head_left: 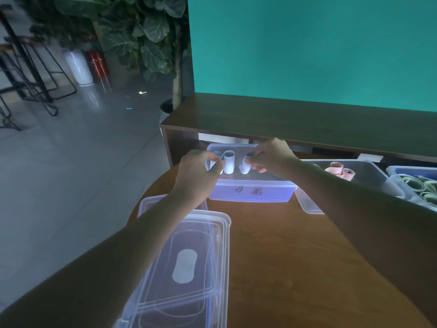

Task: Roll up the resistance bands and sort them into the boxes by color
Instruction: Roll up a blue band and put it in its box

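Round wooden table (283, 256): three open plastic boxes (251, 191) at back, stacked lids (184, 263) front-left.

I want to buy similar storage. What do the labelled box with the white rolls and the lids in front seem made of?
The clear labelled box looks like translucent, glossy plastic: its contents show faintly through the wall. The stacked clear lids look the same, with moulded ridges. The exact plastic cannot be told.

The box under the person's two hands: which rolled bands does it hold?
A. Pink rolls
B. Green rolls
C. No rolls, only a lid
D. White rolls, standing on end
D. The near box holds white rolls standing upright, with the left hand and right hand each pinching one; the pink rolls and green rolls lie in the boxes further right.
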`<state>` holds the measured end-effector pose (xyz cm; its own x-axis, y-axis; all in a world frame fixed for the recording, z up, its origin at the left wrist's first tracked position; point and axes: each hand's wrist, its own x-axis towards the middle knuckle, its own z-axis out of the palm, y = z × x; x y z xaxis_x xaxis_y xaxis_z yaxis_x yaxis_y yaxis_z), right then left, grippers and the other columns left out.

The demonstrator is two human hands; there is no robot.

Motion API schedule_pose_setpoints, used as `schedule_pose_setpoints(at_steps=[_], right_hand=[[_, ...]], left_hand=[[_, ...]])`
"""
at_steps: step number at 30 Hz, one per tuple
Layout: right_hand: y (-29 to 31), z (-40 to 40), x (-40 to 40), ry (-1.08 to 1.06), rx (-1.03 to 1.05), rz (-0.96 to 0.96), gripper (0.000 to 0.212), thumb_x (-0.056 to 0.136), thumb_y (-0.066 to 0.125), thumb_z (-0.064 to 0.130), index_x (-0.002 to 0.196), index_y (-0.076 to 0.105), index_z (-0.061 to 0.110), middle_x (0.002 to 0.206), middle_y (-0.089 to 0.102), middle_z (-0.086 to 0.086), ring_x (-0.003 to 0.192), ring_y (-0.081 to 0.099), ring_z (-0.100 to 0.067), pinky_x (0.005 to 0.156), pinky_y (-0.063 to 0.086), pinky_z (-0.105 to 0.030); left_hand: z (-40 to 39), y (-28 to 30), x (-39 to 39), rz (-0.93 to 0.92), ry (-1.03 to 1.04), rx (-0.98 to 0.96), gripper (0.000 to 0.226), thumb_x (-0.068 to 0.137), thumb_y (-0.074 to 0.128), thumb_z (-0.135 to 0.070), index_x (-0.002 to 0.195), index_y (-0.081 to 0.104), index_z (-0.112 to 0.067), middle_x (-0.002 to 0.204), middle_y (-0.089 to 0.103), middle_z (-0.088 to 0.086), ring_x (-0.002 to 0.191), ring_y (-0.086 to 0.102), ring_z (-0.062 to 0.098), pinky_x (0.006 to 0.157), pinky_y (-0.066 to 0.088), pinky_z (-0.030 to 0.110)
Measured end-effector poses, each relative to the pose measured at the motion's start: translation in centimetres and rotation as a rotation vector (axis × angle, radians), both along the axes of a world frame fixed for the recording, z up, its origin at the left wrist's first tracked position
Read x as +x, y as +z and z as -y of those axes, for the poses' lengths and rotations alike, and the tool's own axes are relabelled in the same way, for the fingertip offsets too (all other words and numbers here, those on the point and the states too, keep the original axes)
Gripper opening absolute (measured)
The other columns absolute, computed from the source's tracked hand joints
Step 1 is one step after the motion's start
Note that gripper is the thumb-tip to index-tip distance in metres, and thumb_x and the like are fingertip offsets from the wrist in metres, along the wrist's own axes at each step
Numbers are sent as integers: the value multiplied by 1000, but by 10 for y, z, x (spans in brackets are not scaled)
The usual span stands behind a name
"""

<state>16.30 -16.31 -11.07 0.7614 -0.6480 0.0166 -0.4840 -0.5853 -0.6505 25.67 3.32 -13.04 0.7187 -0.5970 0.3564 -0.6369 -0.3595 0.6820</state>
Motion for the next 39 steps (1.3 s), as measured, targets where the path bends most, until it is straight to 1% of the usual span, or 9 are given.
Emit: schedule_pose_setpoints(at_steps=[3,6,11,15,19,27,33,37,39], right_hand=[[-2,3,8,-4,-40,-34,20,84,77,35,79,79,17,70,76,0,67,74,-13,79,62,-34],[-5,2,14,-1,-111,-89,26,83,73,37,71,77,14,70,75,-2,70,73,-15,78,61,-33],[-7,3,21,-11,-84,-69,25,82,74,31,67,74,11,71,74,-7,76,73,-24,79,61,-39],[-10,2,20,-18,-78,-61,21,81,73,27,68,75,11,70,74,-8,79,73,-27,71,58,-32],[-6,2,16,-14,-58,-67,15,84,74,27,77,79,15,75,76,-4,82,74,-21,75,58,-30],[-3,0,7,-11,-61,-69,11,83,74,22,80,80,13,75,76,-5,83,75,-20,83,60,-35],[-3,-1,7,-9,-50,-69,10,79,76,23,79,78,13,76,76,-3,84,75,-19,80,59,-34],[-6,-1,10,3,-88,-72,20,76,80,22,89,77,8,89,77,-10,92,73,-27,84,60,-43],[-6,-1,12,6,-135,-88,17,75,80,24,85,76,10,88,76,-9,91,72,-27,80,60,-40]], left_hand=[[4,-5,3,8,-3,4,27,98,61,-36,118,70,-19,120,66,-2,103,51,6,88,39,25],[6,-8,3,16,-5,11,30,98,61,-36,122,68,-19,124,65,-2,107,50,6,89,36,25],[5,-12,6,39,-6,36,32,98,62,-37,125,66,-22,127,64,-4,117,53,14,93,36,25],[5,-12,6,38,-7,40,32,98,62,-38,126,65,-22,128,64,-4,118,53,14,96,39,27],[4,-11,4,36,-12,38,32,98,62,-36,127,65,-22,129,64,-4,120,53,14,96,38,28],[2,-8,-1,43,-15,35,32,98,62,-34,126,65,-20,127,64,-2,118,54,16,96,42,31],[0,-6,-4,47,-18,37,31,97,62,-34,125,65,-21,127,64,-2,119,54,17,98,43,32],[-3,-6,-4,55,-24,38,31,97,62,-34,125,65,-21,127,64,-3,119,54,17,99,43,33],[-4,-7,-2,73,-24,38,31,97,61,-34,125,65,-21,126,64,-3,119,54,17,99,44,34]])
